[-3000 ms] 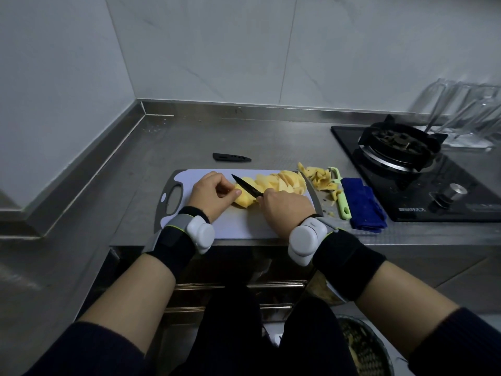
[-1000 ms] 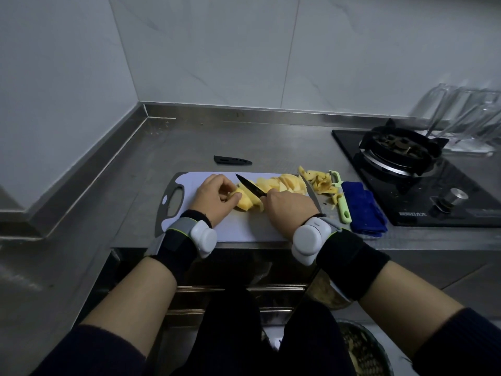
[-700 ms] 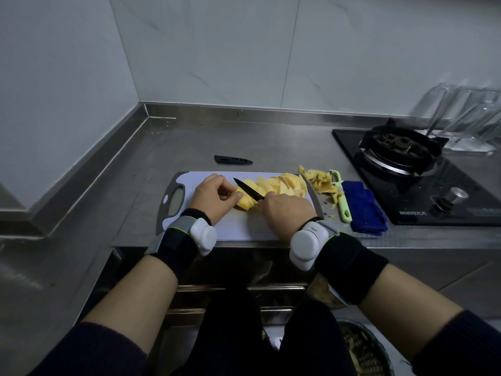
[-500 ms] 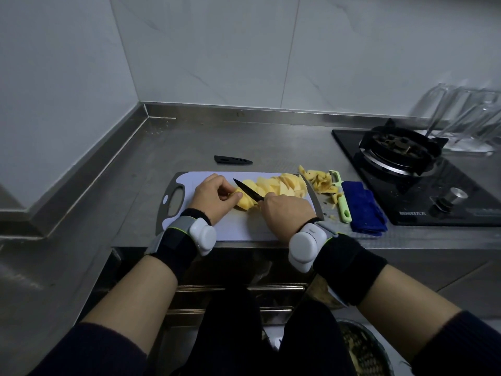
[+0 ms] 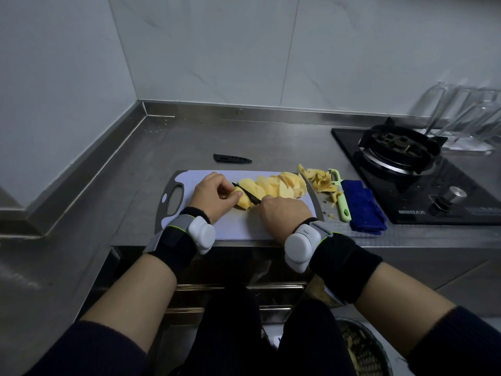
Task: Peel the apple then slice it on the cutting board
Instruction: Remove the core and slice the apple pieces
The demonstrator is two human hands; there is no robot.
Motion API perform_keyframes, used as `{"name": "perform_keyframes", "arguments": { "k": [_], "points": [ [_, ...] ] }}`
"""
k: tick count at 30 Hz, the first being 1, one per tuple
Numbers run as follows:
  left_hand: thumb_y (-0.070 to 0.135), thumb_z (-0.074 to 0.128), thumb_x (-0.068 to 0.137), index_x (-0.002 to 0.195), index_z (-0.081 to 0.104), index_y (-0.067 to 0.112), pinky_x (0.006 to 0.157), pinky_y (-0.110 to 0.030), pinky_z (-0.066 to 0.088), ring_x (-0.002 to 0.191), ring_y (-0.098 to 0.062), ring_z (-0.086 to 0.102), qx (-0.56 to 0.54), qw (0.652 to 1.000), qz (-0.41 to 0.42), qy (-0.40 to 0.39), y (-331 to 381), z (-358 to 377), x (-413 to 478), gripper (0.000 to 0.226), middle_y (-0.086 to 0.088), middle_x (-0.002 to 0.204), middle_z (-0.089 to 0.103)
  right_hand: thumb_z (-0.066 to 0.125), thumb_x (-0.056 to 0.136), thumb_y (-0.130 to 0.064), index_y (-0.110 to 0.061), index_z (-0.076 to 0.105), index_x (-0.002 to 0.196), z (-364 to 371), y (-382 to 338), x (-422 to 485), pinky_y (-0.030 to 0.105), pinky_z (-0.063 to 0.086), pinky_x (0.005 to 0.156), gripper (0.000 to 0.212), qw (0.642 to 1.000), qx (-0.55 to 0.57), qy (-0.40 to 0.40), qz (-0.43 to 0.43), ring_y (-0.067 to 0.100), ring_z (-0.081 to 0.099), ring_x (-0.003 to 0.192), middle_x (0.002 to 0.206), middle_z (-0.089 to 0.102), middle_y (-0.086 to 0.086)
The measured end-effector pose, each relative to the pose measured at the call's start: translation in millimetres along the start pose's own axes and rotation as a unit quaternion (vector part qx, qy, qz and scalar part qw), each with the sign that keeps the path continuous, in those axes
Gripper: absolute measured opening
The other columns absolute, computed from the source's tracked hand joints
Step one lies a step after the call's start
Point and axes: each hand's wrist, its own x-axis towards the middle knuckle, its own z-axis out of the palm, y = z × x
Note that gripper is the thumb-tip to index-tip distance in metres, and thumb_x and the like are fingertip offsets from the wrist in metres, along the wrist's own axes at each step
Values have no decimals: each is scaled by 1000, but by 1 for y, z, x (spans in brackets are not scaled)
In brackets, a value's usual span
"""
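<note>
Yellow peeled apple piece (image 5: 244, 201) lying on the cutting board (image 5: 238, 226), pinched by the left hand (image 5: 214, 198) with fingers curled. The right hand (image 5: 284, 215) grips a black knife (image 5: 245, 196), its blade across the piece. Cut slices (image 5: 276, 184) are fanned just beyond. Peelings (image 5: 320, 180), a green peeler (image 5: 342, 198) and a blue cloth (image 5: 363, 210) lie on the steel surface (image 5: 271, 142), right of the board.

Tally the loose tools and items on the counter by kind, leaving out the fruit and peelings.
cutting board: 1
knife: 1
knife sheath: 1
peeler: 1
blue cloth: 1
Total: 5
</note>
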Motion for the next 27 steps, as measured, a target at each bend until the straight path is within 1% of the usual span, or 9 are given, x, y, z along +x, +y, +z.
{"name": "perform_keyframes", "arguments": {
  "k": [3, 9, 16, 19, 20, 22, 24, 27],
  "points": [
    [17, 77, 79, 76, 61, 8, 70, -17, 48, 75, -15, 58, -3, 1000, -2, 1, 0, 0, 1, 19, -3, 86, 58, 45, 94, -12, -5, 51, 113, 1, 4, 0, 37, 50, 68, 21, 1000, -7, -4, -12, 29, 64, 84, 95, 63, 9],
    [18, 77, 79, 75, 60, 10, 72, -22, 50, 73, -12, 57, 0, 1000, 0, -4, 0, -1, 1, 19, 3, 83, 55, 46, 95, -13, -5, 51, 115, 2, -7, 9, 37, 47, 70, 22, 999, -2, -42, -8, 28, 64, 91, 104, 64, 10],
    [17, 76, 80, 76, 59, 12, 73, -22, 50, 75, -14, 58, -4, 1000, 0, -7, 0, -1, 1, 18, 0, 87, 56, 43, 96, -13, -7, 54, 115, 8, 0, 5, 37, 47, 71, 23, 1000, -7, -27, -4, 28, 64, 91, 105, 64, 8],
    [13, 71, 83, 85, 59, 14, 74, -19, 51, 77, -12, 57, -8, 1000, 18, -23, 1, 0, 1, 12, 2, 95, 54, 48, 94, -14, -8, 57, 114, 11, -1, 14, 37, 47, 66, 23, 999, -14, -43, -6, 25, 61, 81, 93, 60, 5],
    [12, 69, 84, 89, 60, 16, 76, -21, 51, 81, -13, 56, -3, 999, 32, -35, 1, 1, 0, 11, 3, 99, 53, 48, 93, -14, -9, 58, 113, 11, 0, 16, 36, 46, 64, 23, 999, -14, -52, -8, 24, 58, 76, 88, 57, 4],
    [11, 63, 87, 95, 64, 20, 82, -29, 51, 92, -18, 55, 11, 997, 54, -58, -2, 3, 2, 12, 5, 103, 54, 48, 93, -15, -10, 60, 112, 10, 1, 18, 36, 47, 63, 23, 998, -14, -61, -11, 23, 55, 73, 84, 52, 2],
    [13, 58, 89, 101, 66, 21, 88, -32, 47, 101, -19, 49, 33, 995, 58, -77, -4, 4, 3, 16, 8, 104, 54, 47, 94, -16, -10, 61, 112, 9, 3, 16, 37, 48, 67, 23, 998, -6, -64, -7, 24, 58, 77, 86, 55, 3],
    [16, 52, 93, 110, 66, 22, 95, -30, 38, 106, -14, 41, 68, 991, 56, -99, -1, 6, 5, 23, 11, 109, 55, 43, 97, -20, -13, 59, 114, 8, 11, 11, 38, 48, 72, 25, 998, -1, -64, -2, 26, 62, 89, 100, 63, 5]
  ]
}}
